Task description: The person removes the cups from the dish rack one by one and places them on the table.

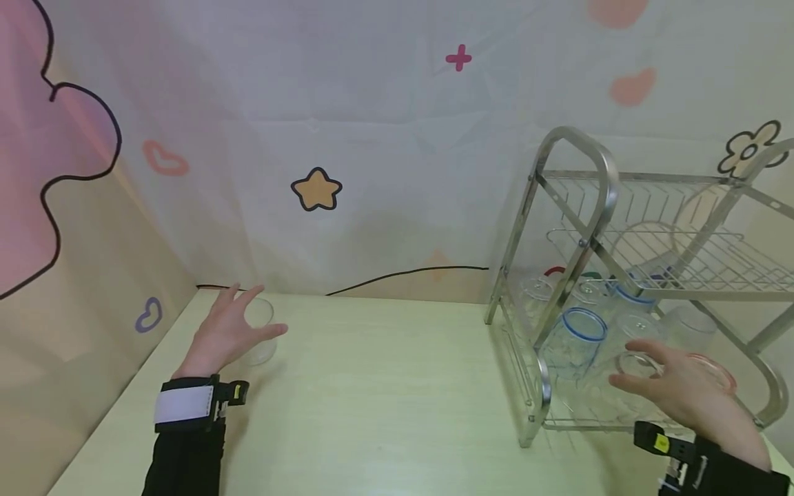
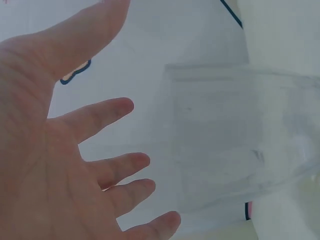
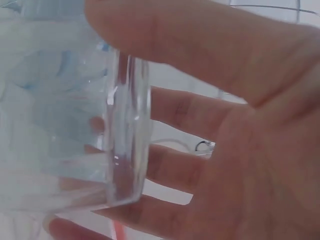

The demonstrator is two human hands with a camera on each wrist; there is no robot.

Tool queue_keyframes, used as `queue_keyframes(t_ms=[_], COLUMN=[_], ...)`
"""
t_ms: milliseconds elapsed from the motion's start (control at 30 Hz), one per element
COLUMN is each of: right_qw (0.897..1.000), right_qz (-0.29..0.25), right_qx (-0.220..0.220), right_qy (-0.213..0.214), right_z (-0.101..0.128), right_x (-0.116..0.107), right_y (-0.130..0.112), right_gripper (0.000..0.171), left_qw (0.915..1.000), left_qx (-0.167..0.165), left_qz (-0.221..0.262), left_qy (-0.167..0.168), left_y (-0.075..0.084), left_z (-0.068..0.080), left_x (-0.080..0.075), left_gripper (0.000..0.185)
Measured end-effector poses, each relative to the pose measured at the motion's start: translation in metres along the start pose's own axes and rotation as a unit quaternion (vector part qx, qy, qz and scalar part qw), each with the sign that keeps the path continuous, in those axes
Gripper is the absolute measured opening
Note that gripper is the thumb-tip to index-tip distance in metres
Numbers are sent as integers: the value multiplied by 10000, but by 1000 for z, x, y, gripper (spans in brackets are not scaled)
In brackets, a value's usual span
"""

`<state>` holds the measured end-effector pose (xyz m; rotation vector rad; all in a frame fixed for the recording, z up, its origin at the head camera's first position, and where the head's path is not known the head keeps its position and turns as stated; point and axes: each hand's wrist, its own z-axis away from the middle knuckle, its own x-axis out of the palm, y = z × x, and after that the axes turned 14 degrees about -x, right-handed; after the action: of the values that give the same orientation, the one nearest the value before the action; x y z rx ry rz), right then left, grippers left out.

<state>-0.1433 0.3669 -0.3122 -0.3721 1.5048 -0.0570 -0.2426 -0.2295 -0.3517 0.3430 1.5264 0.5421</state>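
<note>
My left hand [image 1: 220, 337] reaches over the left side of the table, thumb and fingers spread. Just beyond its fingertips in the left wrist view is a clear drinking glass [image 2: 220, 135], upright on the table and partly hidden by the hand in the head view. On the right, my right hand [image 1: 695, 389] is at the rack's lower shelf. Its thumb and extended fingers lie on either side of another clear glass [image 3: 127, 150], whose thick base faces the palm. The fingers show through that glass; cannot tell whether they touch it.
A two-tier metal dish rack [image 1: 536, 406] stands on the right. Its lower shelf holds several glasses, one a blue-rimmed glass [image 1: 573, 344] beside the right hand. Plates [image 1: 645, 238] stand on the upper tier. A printed cloth [image 1: 384, 138] hangs behind the pale table [image 1: 384, 393].
</note>
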Motion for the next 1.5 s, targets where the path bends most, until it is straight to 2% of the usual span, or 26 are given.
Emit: queue_keyframes(t_ms=[67, 133, 333, 433, 700, 833, 1000, 1233, 1367, 1500], right_qw=[9998, 9998, 9961, 9932, 9864, 9821, 9734, 9723, 9669, 9602], right_qz=[159, 83, -772, -944, -983, -1043, -1397, -1588, -1757, -1932], right_qx=[67, 81, 218, 259, 333, 95, -345, -591, -882, -1109], right_qy=[101, 189, 369, 636, 1271, 1567, 1781, 1613, 1627, 1687], right_z=[2, 6, 16, 22, 39, 44, 49, 46, 42, 40], right_x=[-1, -3, -12, -15, -18, -16, -13, -15, -14, -12], right_y=[-2, -4, -13, -21, -37, -40, -43, -54, -59, -60], right_gripper=[81, 80, 86, 85, 81, 75, 65, 61, 54, 49], left_qw=[10000, 9999, 9998, 9996, 9987, 9982, 9972, 9951, 9932, 9888], left_qx=[26, 56, 110, 136, 327, 436, 648, 843, 995, 1294], left_qz=[43, 82, 105, 145, 279, 295, 240, 371, 417, 546], left_qy=[-41, -78, -142, -187, -285, -302, -284, -374, -439, -502], left_y=[3, 6, 12, 14, 19, 25, 33, 43, 51, 60], left_z=[3, 5, 11, 12, 15, 18, 21, 25, 27, 30], left_x=[-2, -5, -10, -11, -10, -9, -6, 1, 7, 13], left_gripper=[94, 95, 92, 91, 90, 89, 87, 87, 88, 84])
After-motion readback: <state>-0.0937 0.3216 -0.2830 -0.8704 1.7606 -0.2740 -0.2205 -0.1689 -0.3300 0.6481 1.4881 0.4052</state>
